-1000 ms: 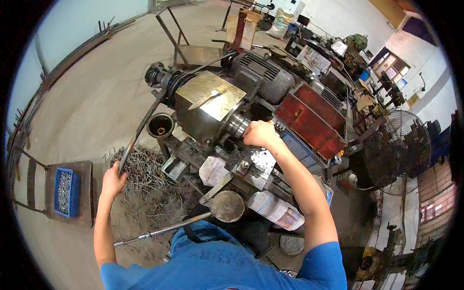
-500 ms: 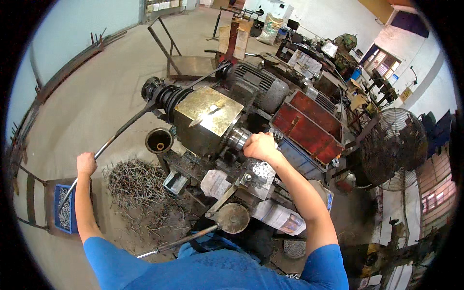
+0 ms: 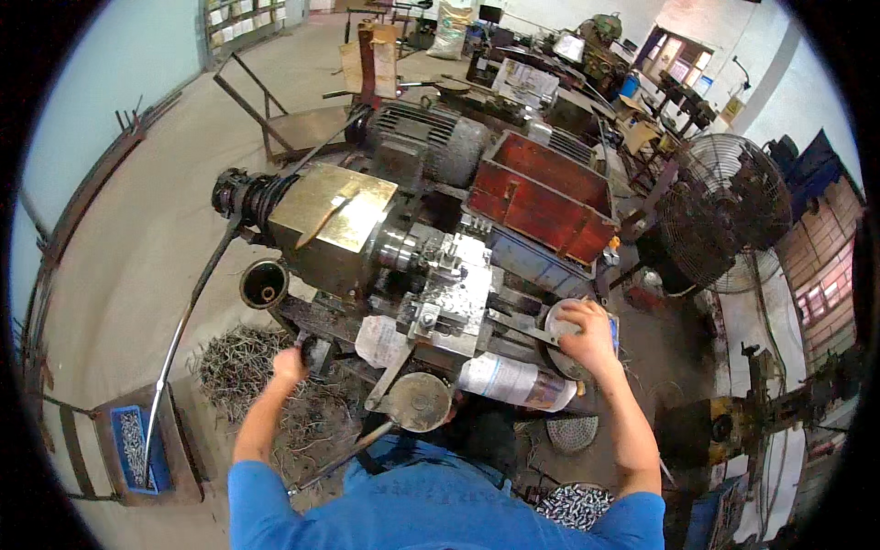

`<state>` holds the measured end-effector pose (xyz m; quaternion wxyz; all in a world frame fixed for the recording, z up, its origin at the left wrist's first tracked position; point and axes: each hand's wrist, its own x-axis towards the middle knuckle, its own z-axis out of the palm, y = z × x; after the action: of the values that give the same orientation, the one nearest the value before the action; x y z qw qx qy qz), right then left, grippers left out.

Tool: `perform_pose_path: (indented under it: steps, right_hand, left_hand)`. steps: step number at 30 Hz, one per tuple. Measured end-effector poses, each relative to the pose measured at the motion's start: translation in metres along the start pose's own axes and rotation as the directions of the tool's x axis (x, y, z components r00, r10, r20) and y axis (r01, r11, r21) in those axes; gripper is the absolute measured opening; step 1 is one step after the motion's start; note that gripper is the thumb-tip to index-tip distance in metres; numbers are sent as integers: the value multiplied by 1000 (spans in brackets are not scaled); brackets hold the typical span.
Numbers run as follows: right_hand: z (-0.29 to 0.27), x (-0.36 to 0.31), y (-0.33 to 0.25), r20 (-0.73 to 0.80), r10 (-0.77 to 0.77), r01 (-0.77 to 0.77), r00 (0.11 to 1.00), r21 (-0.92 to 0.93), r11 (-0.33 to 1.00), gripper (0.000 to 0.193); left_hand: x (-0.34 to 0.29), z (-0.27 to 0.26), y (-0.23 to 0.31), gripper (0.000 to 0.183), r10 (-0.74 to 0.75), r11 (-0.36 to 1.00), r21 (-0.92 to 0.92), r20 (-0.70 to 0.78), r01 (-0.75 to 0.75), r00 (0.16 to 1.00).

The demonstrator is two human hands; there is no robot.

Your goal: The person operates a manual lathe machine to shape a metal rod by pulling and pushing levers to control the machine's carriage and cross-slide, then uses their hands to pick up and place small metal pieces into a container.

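My left hand (image 3: 290,365) is beside the small lathe's front edge, its fingers closed around a dark part that I cannot make out. At the lathe's right end, my right hand (image 3: 588,332) has its fingers apart over a round pale dish (image 3: 561,318). Between my hands lie the bright metal tool slide (image 3: 458,291) and the shiny spindle chuck (image 3: 396,249), with a brass-coloured headstock cover (image 3: 341,209) behind them. The long steel lever (image 3: 188,321) slants down on the left, with no hand on it.
Metal scrap (image 3: 243,371) is heaped left of the lathe. A blue bin of small parts (image 3: 140,449) stands at far left, and more parts (image 3: 575,506) sit near my right elbow. A red crate (image 3: 541,197) is behind the lathe; a caged fan (image 3: 720,211) stands right.
My left hand has let go of the long lever and moved right to the lathe's front. My right hand has left the chuck for the dish at right. The view has shifted.
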<state>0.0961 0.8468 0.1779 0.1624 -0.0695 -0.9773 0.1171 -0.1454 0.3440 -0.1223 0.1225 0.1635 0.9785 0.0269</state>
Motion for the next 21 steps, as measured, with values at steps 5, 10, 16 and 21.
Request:
perform_pose_path:
  steps: [5,10,16,21]
  right_hand:
    - [-7,-99,72,8,354,-354,935,98,930,38]
    - [0,-207,136,-6,782,-763,624,-221,607,57]
    - [46,-333,189,-278,712,-731,644,-498,467,26]
    - [57,-351,101,-213,787,-766,580,-472,437,24]
  left_hand:
    - [35,-37,-26,24,281,903,318,67,-288,957]
    - [15,-48,-27,26,57,980,185,51,-66,997]
    - [-55,-103,-21,39,177,968,-204,137,-147,975]
    - [-147,-158,43,48,349,675,-738,293,-22,890]
